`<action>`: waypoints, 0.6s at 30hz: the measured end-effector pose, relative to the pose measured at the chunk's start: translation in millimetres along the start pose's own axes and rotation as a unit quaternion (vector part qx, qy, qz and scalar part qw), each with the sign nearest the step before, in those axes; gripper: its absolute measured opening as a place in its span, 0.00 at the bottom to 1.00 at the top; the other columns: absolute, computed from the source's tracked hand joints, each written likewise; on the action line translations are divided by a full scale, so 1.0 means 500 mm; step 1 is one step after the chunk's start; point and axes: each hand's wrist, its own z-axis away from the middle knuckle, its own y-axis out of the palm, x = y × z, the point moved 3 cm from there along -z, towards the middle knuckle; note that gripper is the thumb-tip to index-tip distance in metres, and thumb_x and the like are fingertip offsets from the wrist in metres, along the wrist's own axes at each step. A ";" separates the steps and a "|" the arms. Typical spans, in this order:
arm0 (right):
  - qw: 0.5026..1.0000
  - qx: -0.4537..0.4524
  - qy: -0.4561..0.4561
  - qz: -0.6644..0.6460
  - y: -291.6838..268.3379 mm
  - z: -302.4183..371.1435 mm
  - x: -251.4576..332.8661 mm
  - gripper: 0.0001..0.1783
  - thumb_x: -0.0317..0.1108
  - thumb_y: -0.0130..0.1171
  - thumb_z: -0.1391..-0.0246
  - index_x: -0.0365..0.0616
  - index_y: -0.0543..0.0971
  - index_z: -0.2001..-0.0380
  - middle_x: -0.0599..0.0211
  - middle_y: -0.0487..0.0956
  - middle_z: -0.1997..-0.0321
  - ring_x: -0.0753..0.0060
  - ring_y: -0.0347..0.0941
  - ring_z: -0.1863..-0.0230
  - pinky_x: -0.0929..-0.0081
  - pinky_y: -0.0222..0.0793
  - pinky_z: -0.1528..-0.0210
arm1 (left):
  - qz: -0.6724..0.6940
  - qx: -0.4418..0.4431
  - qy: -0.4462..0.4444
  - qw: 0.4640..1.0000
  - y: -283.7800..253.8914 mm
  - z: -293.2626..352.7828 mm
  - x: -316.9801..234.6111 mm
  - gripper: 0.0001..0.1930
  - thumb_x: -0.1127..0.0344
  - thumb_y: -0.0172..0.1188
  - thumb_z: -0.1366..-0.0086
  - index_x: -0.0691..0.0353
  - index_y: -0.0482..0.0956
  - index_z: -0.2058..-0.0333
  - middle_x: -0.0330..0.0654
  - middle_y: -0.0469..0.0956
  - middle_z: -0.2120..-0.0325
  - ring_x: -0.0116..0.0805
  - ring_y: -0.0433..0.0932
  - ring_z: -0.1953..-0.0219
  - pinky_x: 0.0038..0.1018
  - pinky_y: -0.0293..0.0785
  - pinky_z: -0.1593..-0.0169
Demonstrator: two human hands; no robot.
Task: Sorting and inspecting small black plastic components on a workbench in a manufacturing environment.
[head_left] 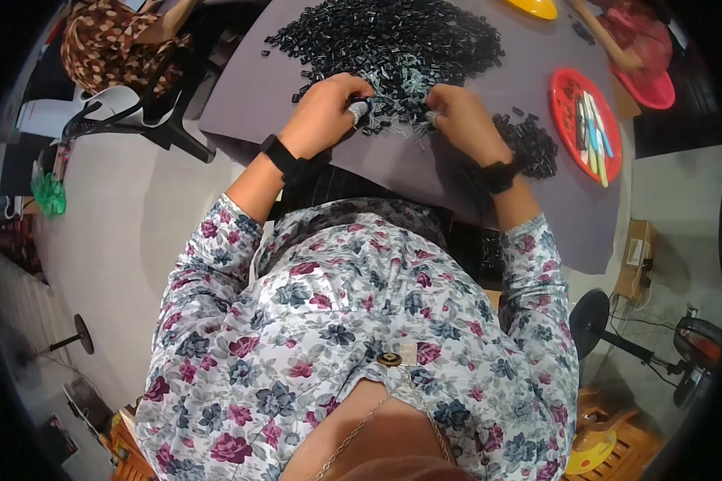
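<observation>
- Left hand [329, 104] angles inward, fingers curled; cannot tell what they clamp.
- Right hand [464, 120] angles inward opposite, fingers curled, grip likewise unclear.
- Black pieces [393, 40] heap on the table's far side.

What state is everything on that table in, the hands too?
Left hand: fingers curled, contents unclear.
Right hand: fingers curled, contents unclear.
Large black pile: loose, spread out.
Clear pieces: scattered between the hands.
Small black pile: loose, beside the right wrist.
Red tray: holding slim tools.
Slim tools: lying down.
</observation>
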 end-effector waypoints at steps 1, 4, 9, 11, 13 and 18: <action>1.000 0.004 0.002 -0.023 -0.004 0.006 -0.004 0.08 0.24 0.63 0.51 0.37 0.80 0.64 0.52 0.82 0.67 0.50 0.80 0.63 0.60 0.74 0.59 | -0.016 0.011 0.002 1.000 -0.007 0.008 -0.001 0.20 0.83 0.56 0.48 0.66 0.82 0.55 0.52 0.81 0.58 0.52 0.82 0.55 0.39 0.77 0.51; 0.999 -0.002 -0.015 -0.035 -0.010 0.021 -0.018 0.08 0.22 0.60 0.51 0.36 0.80 0.65 0.51 0.82 0.67 0.49 0.80 0.64 0.60 0.74 0.60 | -0.041 0.010 0.034 0.999 -0.004 0.023 -0.002 0.20 0.84 0.55 0.48 0.66 0.82 0.55 0.51 0.81 0.58 0.52 0.82 0.55 0.39 0.78 0.51; 0.994 -0.040 -0.011 -0.100 -0.021 0.054 -0.003 0.11 0.20 0.57 0.51 0.34 0.80 0.62 0.53 0.84 0.65 0.57 0.81 0.64 0.66 0.75 0.60 | -0.078 0.015 0.101 0.992 0.018 0.004 -0.001 0.20 0.83 0.56 0.47 0.65 0.83 0.55 0.50 0.82 0.59 0.52 0.81 0.55 0.41 0.77 0.51; 0.989 -0.034 0.035 -0.139 -0.031 0.067 -0.005 0.14 0.19 0.55 0.51 0.34 0.80 0.58 0.56 0.84 0.60 0.66 0.82 0.61 0.71 0.77 0.59 | -0.111 0.023 0.130 0.985 0.036 -0.015 -0.003 0.18 0.82 0.58 0.47 0.63 0.83 0.56 0.50 0.82 0.60 0.53 0.81 0.55 0.41 0.77 0.50; 0.985 -0.056 0.012 -0.160 -0.027 0.078 -0.013 0.16 0.18 0.55 0.51 0.34 0.81 0.58 0.54 0.85 0.63 0.63 0.83 0.61 0.70 0.77 0.56 | -0.144 0.028 0.132 0.980 0.043 -0.028 -0.011 0.17 0.81 0.58 0.47 0.63 0.84 0.57 0.49 0.82 0.61 0.53 0.81 0.55 0.42 0.77 0.51; 0.982 -0.051 0.021 -0.180 -0.020 0.110 -0.016 0.17 0.16 0.53 0.51 0.33 0.82 0.57 0.55 0.85 0.62 0.65 0.83 0.60 0.71 0.77 0.54 | -0.185 0.061 0.080 0.978 0.037 -0.033 -0.011 0.20 0.84 0.56 0.49 0.64 0.83 0.56 0.50 0.82 0.58 0.53 0.80 0.53 0.41 0.77 0.49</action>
